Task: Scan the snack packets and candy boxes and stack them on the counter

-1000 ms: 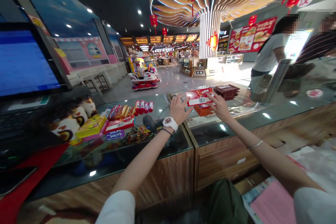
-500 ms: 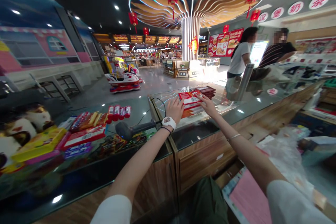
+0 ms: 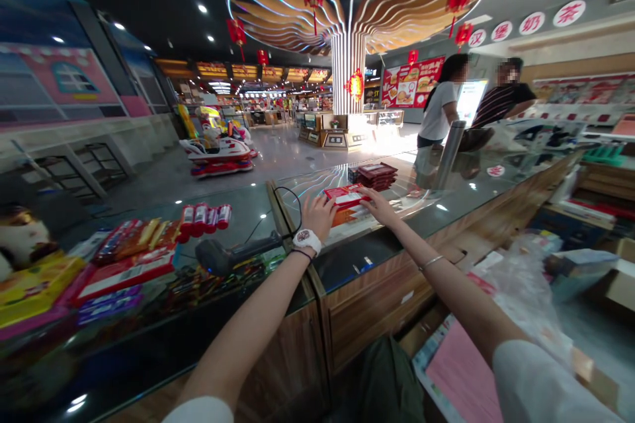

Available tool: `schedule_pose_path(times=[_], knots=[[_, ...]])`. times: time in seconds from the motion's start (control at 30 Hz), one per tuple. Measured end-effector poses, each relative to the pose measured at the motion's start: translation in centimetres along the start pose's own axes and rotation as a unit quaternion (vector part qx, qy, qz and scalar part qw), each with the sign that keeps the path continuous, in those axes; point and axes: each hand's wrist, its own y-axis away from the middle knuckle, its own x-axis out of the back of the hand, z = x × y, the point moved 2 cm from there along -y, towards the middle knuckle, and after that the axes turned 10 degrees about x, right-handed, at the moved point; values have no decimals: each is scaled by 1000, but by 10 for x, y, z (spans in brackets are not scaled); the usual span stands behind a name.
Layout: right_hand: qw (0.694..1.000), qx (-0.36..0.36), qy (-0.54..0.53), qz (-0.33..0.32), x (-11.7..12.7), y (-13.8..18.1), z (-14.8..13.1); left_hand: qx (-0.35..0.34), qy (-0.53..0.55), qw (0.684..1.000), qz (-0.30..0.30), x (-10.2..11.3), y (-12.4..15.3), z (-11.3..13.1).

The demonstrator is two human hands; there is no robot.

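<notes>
Between my two hands is a flat red box (image 3: 344, 196) with pale printing, above the glass counter. My left hand (image 3: 317, 217), with a white watch on its wrist, has its fingers against the box's left end. The fingers of my right hand (image 3: 380, 207) close on its right end. An orange-sided item (image 3: 347, 215) shows just under the red box; whether the two touch I cannot tell. Just behind lies a stack of dark red packets (image 3: 378, 176). Left of my left wrist, a black handheld scanner (image 3: 233, 252) rests on the counter.
Small red-capped containers (image 3: 206, 220), wrapped bars (image 3: 131, 238) and a yellow box (image 3: 37, 287) sit on the left glass. A metal post (image 3: 450, 155) rises at the right. Two people (image 3: 439, 109) stand beyond the counter. Clear plastic wrapping (image 3: 526, 291) lies at lower right.
The red box has tipped from showing its white barcode panel to lying flatter and lower, both hands still on it. The whole view has turned slightly right.
</notes>
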Motion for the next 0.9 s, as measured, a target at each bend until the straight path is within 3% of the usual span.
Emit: schedule_pose_path(times=[0.23, 0.43, 0.67, 0.9], knots=[[999, -36, 6, 13, -3, 3, 3, 6, -11, 1000, -14, -1, 3, 1], [999, 1, 27, 25, 3, 7, -10, 26, -20, 999, -20, 5, 7, 4], [996, 41, 79, 11, 6, 11, -18, -64, -21, 997, -39, 10, 15, 15], [995, 47, 83, 8, 5, 12, -17, -70, -23, 996, -47, 6, 16, 16]])
